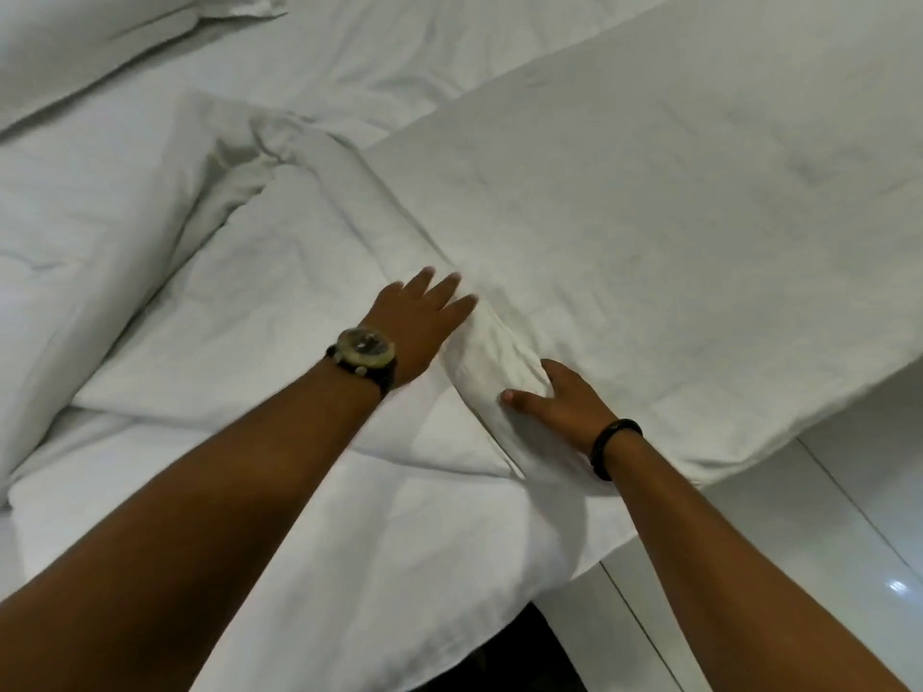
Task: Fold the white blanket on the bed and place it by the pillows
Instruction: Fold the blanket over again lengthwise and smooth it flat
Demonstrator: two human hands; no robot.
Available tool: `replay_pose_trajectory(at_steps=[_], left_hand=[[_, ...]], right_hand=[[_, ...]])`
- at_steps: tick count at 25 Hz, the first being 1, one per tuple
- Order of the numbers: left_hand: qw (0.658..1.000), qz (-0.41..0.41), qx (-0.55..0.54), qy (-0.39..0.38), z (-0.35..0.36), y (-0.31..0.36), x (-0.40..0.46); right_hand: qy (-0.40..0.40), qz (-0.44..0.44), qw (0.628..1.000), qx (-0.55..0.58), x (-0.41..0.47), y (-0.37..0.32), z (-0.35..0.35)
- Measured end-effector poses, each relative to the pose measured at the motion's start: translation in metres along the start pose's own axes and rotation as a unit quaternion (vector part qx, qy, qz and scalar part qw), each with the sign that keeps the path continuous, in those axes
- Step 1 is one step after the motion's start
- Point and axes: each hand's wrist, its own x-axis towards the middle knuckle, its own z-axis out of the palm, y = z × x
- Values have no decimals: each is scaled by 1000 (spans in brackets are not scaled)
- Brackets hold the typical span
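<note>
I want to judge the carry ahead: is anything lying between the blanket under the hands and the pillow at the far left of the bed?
Both the left hand and the right hand already rest on the folded blanket. Between it and the pillow lies a rumpled heap of white bedding; past that, only wrinkled sheet.

Location: bedroom. Indicators: bed (349, 566) covered in white linen, 1 pillow (100, 37) at top left, glossy white tiled floor (824, 541) beside it.
</note>
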Motion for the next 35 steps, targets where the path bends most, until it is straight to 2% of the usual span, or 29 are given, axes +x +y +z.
replay_pose_trajectory(at_steps=[4,6,9,12,16,19,21,23,25,26,28,30,31,32,33,35], left_hand=[[979,91,147,-105,-10,-5,78],[977,77,166,-110,-14,-27,95],[977,50,164,-124,-17,-73,70],[977,32,156,-139,-18,-109,13],[971,-29,127,-199,-7,-115,-67],[969,-82,56,-227,31,-83,-166],[958,-99,-12,-268,57,-33,-240],[930,-72,-108,-345,73,24,-293],[902,-58,-200,-377,76,59,-312],[904,-70,-246,-344,73,67,-311],[933,-77,-301,-184,61,68,-301],[969,-64,-239,3,49,50,-286],[975,-64,-200,77,43,32,-279],[979,-72,-153,113,38,10,-270],[984,-102,-109,102,34,-17,-258],[974,-213,-77,17,33,-73,-233]], right_hand=[[10,-8,998,60,2,14,6],[5,4,995,96,-1,16,-3],[-15,23,992,120,0,8,-10],[-73,-10,996,55,5,-19,1],[-117,-71,987,-89,12,-59,39],[-151,-57,976,-150,0,-72,71],[-188,-20,971,-149,-19,-70,94],[-213,13,961,-176,-39,-59,122],[-176,21,957,-228,-64,-37,151],[-128,16,962,-239,-74,-26,162],[-28,17,984,-174,-91,-10,172],[36,40,996,-69,-98,-5,173],[56,52,996,-36,-100,-6,175],[66,57,996,-11,-100,-8,176],[69,61,996,11,-99,-8,178],[68,72,995,34,-90,-4,183]])
